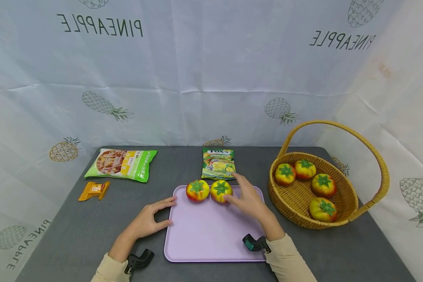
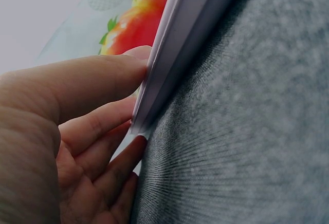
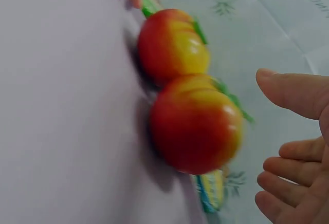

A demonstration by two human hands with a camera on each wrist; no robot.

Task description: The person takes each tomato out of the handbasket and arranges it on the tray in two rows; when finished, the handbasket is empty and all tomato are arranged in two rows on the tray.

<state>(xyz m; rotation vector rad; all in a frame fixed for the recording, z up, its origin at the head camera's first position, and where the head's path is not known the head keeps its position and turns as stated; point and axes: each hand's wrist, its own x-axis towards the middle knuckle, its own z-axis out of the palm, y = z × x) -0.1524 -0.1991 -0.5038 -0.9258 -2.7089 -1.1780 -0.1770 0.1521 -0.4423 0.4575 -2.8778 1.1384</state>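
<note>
Two red-and-yellow, tomato-like fruits with green leaf tops stand side by side at the far edge of a lilac tray (image 1: 211, 235): the left fruit (image 1: 195, 192) and the right fruit (image 1: 219, 188). My right hand (image 1: 248, 199) hovers at the right fruit, thumb and fingers spread. In the right wrist view a gap separates that hand (image 3: 300, 157) from both fruits (image 3: 195, 126), and it holds nothing. My left hand (image 1: 147, 219) is at the tray's left edge. The left wrist view shows its thumb and fingertips touching the tray rim (image 2: 159, 64), without curling round it.
On the right a wicker basket (image 1: 292, 219) with a tall handle holds several similar fruits (image 1: 323, 185). Behind the tray lies a green candy bag (image 1: 218, 166). A green-and-white food packet (image 1: 121, 163) and a small orange packet (image 1: 94, 190) lie left on the grey table (image 1: 91, 231).
</note>
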